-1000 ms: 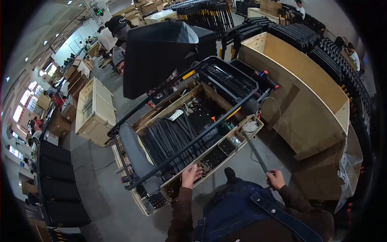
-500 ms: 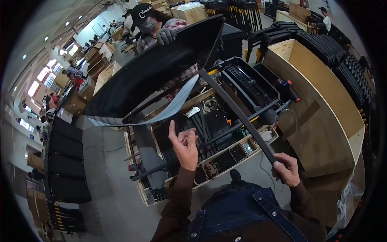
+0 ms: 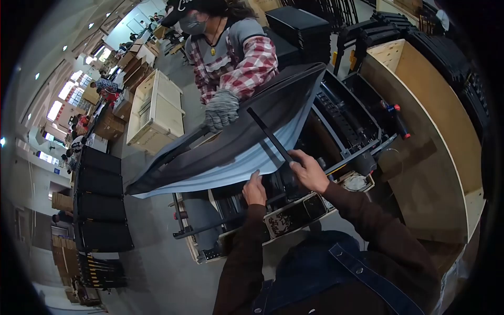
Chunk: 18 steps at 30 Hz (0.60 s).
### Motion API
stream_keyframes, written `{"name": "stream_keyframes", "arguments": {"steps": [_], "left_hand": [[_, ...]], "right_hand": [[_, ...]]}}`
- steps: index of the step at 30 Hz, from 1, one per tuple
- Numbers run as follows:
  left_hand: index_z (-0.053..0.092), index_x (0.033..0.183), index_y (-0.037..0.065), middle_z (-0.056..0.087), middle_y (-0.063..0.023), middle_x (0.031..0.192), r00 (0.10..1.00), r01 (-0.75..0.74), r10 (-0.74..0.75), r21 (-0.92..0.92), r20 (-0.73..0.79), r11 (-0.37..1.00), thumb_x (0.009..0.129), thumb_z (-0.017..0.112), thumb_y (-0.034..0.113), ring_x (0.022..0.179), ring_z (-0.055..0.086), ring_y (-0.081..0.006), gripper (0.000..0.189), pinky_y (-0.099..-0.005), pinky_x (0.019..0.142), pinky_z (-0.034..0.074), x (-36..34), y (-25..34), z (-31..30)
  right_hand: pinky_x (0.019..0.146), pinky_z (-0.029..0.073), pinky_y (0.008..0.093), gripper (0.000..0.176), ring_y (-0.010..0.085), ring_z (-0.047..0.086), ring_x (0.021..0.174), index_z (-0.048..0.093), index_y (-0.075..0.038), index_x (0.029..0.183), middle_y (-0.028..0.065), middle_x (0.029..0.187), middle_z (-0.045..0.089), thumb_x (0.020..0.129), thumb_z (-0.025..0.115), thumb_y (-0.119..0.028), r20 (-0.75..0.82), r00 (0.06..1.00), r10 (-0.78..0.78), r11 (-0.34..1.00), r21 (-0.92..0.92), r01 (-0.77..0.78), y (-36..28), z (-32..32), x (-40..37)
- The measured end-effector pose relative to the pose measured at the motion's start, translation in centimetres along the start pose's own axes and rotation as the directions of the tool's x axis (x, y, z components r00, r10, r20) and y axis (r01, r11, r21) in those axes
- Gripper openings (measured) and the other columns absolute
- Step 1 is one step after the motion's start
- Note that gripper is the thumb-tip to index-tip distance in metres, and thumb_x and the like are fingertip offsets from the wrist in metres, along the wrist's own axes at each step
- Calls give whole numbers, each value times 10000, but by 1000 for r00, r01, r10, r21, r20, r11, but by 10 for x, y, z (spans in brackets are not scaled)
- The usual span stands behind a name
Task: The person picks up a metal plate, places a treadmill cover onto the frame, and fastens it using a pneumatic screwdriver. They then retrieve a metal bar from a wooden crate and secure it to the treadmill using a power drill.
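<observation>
A large dark fabric sheet point(image 3: 231, 152) with a pale blue-grey underside point(image 3: 231, 178) spreads in front of me. My left hand point(image 3: 255, 190) is closed at its lower edge, fingers curled with the cloth between them as far as I can see. In my right hand point(image 3: 311, 172) is the near end of a dark flat bar point(image 3: 269, 135), which slants up and leftward across the fabric. A co-worker's grey-gloved hand point(image 3: 221, 110) grips the sheet's far edge. The fabric hides much of the frame below.
Beneath lies a wooden workbench with a parts bin point(image 3: 281, 223) and dark metal rails. A tall plywood crate point(image 3: 420, 157) stands at right. A red-and-black power tool point(image 3: 401, 123) lies beyond the bench. A pale wooden crate point(image 3: 157, 110) is behind, and black panels point(image 3: 102, 199) line the left.
The sheet has come down and nearer, with the co-worker leaning in. My right hand has moved up and left with the bar. My left hand has closed at the fabric's edge.
</observation>
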State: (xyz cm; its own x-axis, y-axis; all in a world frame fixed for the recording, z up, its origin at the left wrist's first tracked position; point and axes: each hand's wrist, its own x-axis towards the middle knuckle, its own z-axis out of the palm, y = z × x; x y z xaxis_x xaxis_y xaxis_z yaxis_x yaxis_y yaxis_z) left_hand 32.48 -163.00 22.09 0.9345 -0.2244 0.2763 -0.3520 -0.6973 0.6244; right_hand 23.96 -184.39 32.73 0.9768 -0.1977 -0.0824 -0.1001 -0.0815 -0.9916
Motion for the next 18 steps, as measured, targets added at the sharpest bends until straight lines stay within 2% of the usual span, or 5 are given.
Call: {"name": "stream_keyframes", "arguments": {"steps": [4, 9, 12, 16, 18], "left_hand": [[711, 1087, 39, 709, -204, 1010, 953, -303, 301, -124, -37, 945, 945, 573, 61, 957, 672, -380, 199, -404, 861, 521, 6, 34, -50], [708, 1074, 46, 712, -196, 1005, 956, -211, 238, -159, 171, 964, 940, 593, 97, 962, 675, -375, 184, -407, 857, 520, 20, 0, -45], [622, 1273, 56, 706, -220, 932, 868, -131, 67, 97, 493, 987, 929, 604, 244, 932, 657, -442, 393, -489, 865, 506, 25, -6, -28], [380, 1481, 3, 726, -221, 956, 643, 269, -72, -137, 762, 953, 970, 604, 209, 939, 702, -319, 594, -390, 857, 518, 16, -22, -28], [282, 1511, -58, 711, -165, 1041, 494, 458, 68, -325, 867, 827, 1018, 586, 191, 994, 677, -192, 630, -326, 922, 520, 20, -18, -51]], "right_hand": [[516, 469, 282, 455, 132, 581, 545, 434, 1, 1417, 59, 680, 587, 991, 512, -140, 52, 996, 74, 986, 143, -80, -24, 0, 7], [515, 476, 294, 436, 154, 590, 507, 451, 14, 1399, 74, 652, 607, 991, 497, -131, 23, 993, 116, 978, 174, -118, -33, 7, 14], [603, 513, 364, 433, 204, 646, 582, 511, 8, 1382, 126, 675, 652, 975, 522, -138, -180, 980, -89, 994, -84, 75, 3, 29, 48], [676, 519, 404, 435, 283, 676, 659, 520, -9, 1385, 159, 674, 644, 972, 522, -148, -149, 988, -25, 998, -62, 16, 21, 31, 60], [759, 510, 431, 435, 361, 689, 776, 529, -20, 1384, 206, 711, 646, 971, 519, -155, -212, 963, -164, 962, -250, 109, 40, 39, 61]]}}
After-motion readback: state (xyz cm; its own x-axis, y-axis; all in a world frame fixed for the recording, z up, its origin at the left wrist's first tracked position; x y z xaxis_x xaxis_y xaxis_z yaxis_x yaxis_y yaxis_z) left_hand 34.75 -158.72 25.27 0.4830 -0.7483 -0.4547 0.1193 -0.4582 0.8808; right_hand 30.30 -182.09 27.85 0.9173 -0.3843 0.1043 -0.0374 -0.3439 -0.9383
